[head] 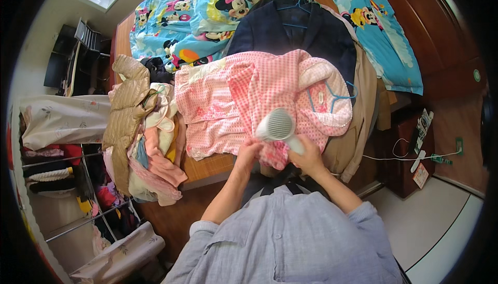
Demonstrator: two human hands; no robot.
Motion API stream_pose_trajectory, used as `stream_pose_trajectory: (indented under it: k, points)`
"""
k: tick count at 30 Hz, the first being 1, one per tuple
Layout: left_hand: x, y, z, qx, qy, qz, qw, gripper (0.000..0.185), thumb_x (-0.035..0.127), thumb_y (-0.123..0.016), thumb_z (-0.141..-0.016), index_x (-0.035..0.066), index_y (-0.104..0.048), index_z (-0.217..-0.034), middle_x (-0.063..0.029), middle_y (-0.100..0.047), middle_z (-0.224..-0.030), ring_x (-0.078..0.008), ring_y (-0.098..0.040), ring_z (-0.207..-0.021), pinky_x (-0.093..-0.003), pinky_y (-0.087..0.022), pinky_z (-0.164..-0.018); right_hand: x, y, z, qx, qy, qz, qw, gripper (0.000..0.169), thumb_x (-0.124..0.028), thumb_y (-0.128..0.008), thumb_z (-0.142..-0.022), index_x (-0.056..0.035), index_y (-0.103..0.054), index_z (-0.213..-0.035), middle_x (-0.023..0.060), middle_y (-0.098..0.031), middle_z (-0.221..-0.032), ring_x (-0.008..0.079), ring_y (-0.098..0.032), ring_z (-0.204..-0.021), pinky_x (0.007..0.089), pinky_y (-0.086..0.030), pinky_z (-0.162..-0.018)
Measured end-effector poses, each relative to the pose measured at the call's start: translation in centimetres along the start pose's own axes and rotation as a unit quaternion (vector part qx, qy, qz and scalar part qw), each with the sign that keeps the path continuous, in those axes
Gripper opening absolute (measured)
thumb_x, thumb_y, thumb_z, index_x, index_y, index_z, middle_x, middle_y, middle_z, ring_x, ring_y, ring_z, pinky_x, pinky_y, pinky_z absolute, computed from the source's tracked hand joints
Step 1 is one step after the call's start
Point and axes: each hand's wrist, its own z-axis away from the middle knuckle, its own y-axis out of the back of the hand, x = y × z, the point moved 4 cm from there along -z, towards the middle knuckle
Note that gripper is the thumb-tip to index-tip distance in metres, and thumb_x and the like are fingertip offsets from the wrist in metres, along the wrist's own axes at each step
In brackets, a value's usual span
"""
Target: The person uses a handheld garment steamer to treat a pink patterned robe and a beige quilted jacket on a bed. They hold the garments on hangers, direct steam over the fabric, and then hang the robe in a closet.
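My right hand (309, 155) grips the handle of a white handheld appliance (277, 125), which has a round ribbed end and looks like a hair dryer or a garment steamer. Its head is over the sleeve of a pink checked quilted garment (268, 78), spread flat on the bed. Between its fingers, my left hand (249, 152) pinches cloth near the sleeve's end, just left of the appliance. A blue hanger (337, 96) sits inside the garment's collar. Beneath and beyond the pink garment lies a dark navy jacket (256, 31).
Clothes are heaped at left, with a tan puffer jacket (126, 128) on top. Cartoon-print bedding (186, 19) and a matching pillow (383, 39) lie farther back. A clothes rack (83, 183) stands at left. A white cord (389, 159) crosses past a dark red cabinet (408, 179) at right.
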Motion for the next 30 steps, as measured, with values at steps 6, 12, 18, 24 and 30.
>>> stream_pose_trajectory:
  k: [6, 12, 18, 24, 30]
  points:
    - [-2.1, 3.8, 3.5, -0.054, 0.080, -0.131, 0.987, 0.010, 0.003, -0.063, -0.071, 0.008, -0.057, -0.077, 0.0015, -0.056, -0.066, -0.0077, -0.050, -0.053, -0.0211, -0.039, -0.048, 0.8, -3.3, -9.3, 0.015, 0.081, 0.159, 0.984, 0.027, -0.028, -0.063, -0.075, -0.0099, -0.052, -0.091, 0.0176, -0.061, -0.079, 0.0386, -0.060, -0.071, 0.0487, -0.045, -0.059]
    - [-1.0, 5.0, 4.6, -0.096, 0.123, -0.104, 0.982, 0.010, 0.000, -0.062, -0.074, 0.008, -0.058, -0.078, 0.0027, -0.055, -0.067, -0.0070, -0.047, -0.054, -0.0193, -0.036, -0.048, -1.1, -2.6, -12.0, 0.206, 0.003, 0.098, 0.974, 0.025, -0.026, -0.063, -0.075, -0.0094, -0.053, -0.090, 0.0191, -0.061, -0.080, 0.0410, -0.059, -0.070, 0.0478, -0.046, -0.061]
    - [0.5, 6.9, 3.3, -0.133, 0.126, -0.079, 0.980, 0.013, -0.004, -0.059, -0.073, 0.008, -0.057, -0.078, 0.0030, -0.053, -0.067, -0.0069, -0.046, -0.054, -0.0196, -0.037, -0.046, -2.5, -4.3, -5.1, -0.092, 0.167, 0.156, 0.969, 0.020, -0.022, -0.063, -0.072, -0.0107, -0.055, -0.087, 0.0122, -0.060, -0.074, 0.0335, -0.061, -0.069, 0.0428, -0.049, -0.060]
    - [3.6, 9.6, 1.4, -0.125, 0.108, -0.155, 0.974, 0.010, 0.003, -0.060, -0.070, 0.009, -0.057, -0.077, 0.0030, -0.054, -0.066, -0.0087, -0.049, -0.052, -0.0220, -0.040, -0.046, -0.1, -2.4, -9.4, 0.163, 0.032, 0.118, 0.979, 0.026, -0.025, -0.063, -0.073, -0.0093, -0.055, -0.091, 0.0161, -0.061, -0.079, 0.0364, -0.061, -0.072, 0.0442, -0.048, -0.061]
    - [8.7, 14.2, 0.2, -0.036, 0.065, -0.182, 0.981, 0.009, 0.004, -0.059, -0.072, 0.010, -0.058, -0.079, 0.0030, -0.053, -0.066, -0.0095, -0.048, -0.050, -0.0226, -0.041, -0.044, -0.6, -2.4, -7.3, 0.187, -0.041, 0.069, 0.979, 0.029, -0.023, -0.065, -0.072, -0.0075, -0.052, -0.093, 0.0206, -0.060, -0.076, 0.0397, -0.061, -0.075, 0.0480, -0.046, -0.061]
